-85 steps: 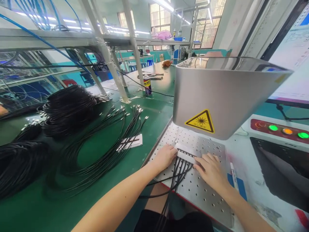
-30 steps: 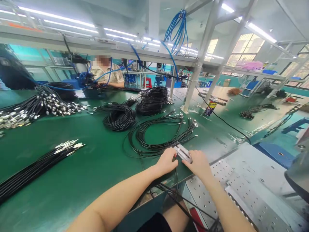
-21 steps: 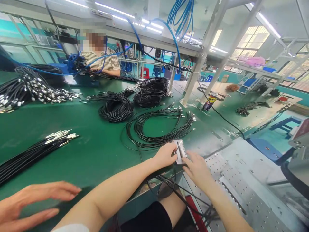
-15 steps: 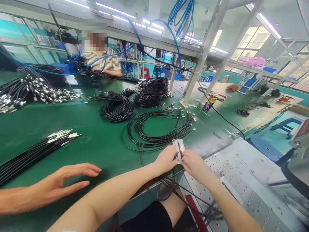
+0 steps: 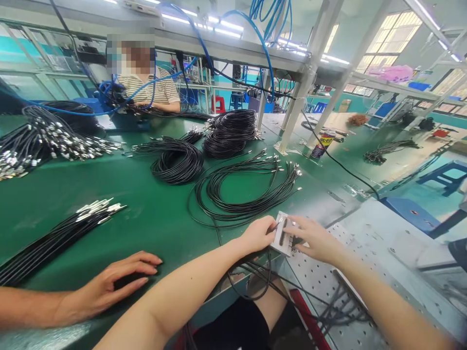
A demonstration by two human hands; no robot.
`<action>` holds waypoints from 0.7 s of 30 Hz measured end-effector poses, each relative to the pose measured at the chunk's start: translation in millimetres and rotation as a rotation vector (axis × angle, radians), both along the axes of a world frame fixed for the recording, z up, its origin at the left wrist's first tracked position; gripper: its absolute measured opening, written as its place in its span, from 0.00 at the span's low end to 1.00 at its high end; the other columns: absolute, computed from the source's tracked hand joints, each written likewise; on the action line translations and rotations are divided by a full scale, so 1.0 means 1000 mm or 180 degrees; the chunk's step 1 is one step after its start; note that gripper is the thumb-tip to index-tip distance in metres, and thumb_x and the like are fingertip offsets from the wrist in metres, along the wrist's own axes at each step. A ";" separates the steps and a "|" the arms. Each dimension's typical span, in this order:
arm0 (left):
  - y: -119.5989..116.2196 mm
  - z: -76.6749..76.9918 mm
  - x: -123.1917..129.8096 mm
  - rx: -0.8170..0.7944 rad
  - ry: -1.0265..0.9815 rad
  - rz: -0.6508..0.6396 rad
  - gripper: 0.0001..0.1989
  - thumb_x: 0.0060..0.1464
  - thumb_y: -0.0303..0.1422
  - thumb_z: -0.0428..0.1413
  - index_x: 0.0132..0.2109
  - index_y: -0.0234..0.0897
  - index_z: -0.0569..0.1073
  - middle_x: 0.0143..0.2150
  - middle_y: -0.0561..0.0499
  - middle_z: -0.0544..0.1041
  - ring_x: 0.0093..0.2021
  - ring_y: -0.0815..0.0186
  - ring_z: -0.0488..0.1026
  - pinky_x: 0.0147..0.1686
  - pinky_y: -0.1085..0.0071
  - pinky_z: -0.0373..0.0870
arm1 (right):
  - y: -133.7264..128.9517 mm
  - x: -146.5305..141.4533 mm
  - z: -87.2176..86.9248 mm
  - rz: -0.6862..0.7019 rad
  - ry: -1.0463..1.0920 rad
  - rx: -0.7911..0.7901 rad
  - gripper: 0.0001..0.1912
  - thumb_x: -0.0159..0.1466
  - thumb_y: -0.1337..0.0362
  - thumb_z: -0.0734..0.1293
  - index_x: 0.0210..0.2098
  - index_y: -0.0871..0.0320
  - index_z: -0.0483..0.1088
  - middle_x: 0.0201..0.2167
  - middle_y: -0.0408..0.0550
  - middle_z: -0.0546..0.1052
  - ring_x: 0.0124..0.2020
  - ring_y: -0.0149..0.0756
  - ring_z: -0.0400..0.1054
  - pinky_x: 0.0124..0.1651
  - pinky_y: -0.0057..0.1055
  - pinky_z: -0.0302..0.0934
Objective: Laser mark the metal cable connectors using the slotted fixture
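Observation:
My left hand is closed in a pinch on a black cable, whose end lies over the left side of a small pale metal block. The block has a dark slot along its top face and sits tilted at the table's front edge. My right hand reaches over the block from the right, fingers apart, with fingertips touching its top and right side. Several more black cables run below the block, over my lap and to the right.
A co-worker's hand rests on the green table at left. Cable bundles, coils and a loose loop lie there. A perforated metal plate is at right, a spray can behind. Another person sits opposite.
The block has shifted slightly right and toward me, showing more of its top. My right hand has gone from a pinch to spread fingers. The co-worker's hand has lowered onto the table.

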State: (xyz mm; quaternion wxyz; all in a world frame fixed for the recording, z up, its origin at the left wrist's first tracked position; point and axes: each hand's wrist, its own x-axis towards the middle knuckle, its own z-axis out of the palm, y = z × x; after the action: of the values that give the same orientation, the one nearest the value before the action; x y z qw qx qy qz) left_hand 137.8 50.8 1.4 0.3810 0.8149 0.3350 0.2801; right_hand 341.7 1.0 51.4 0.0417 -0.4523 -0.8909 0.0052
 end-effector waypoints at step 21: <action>-0.017 0.007 0.000 0.0918 0.0730 0.0008 0.04 0.54 0.29 0.46 0.38 0.37 0.64 0.38 0.48 0.72 0.40 0.63 0.68 0.41 0.68 0.64 | -0.024 -0.021 -0.007 -0.0663 0.0492 -0.0208 0.08 0.55 0.68 0.66 0.35 0.58 0.68 0.46 0.52 0.68 0.47 0.40 0.63 0.48 0.34 0.60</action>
State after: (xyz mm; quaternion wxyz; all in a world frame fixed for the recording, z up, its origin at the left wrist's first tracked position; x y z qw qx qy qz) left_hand 137.4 33.9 8.4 0.2191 0.8873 0.3336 0.2310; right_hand 320.7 -23.2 44.7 0.0957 -0.5417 -0.8326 0.0647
